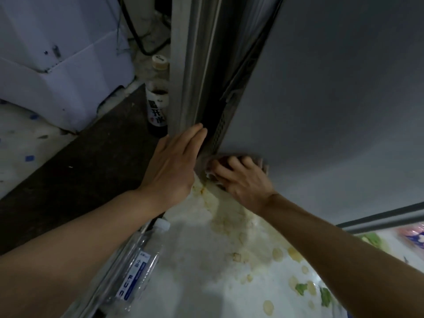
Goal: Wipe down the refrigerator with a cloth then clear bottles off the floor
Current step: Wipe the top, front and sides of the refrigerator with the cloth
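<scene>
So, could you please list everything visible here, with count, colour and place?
fridge: one, grey, upper right, door edge at centre.
cloth: one, brownish, against the fridge's lower edge, under the right hand.
dark bottle: one, white cap and label, standing left of the fridge.
clear bottle: one, white cap, blue label, lying at lower centre.
box: one, white, upper left.
cable: one, black, top centre.
stains: many, yellowish, on the white surface below.
left hand: flat on the fridge's edge.
right hand: gripping the cloth.
</scene>
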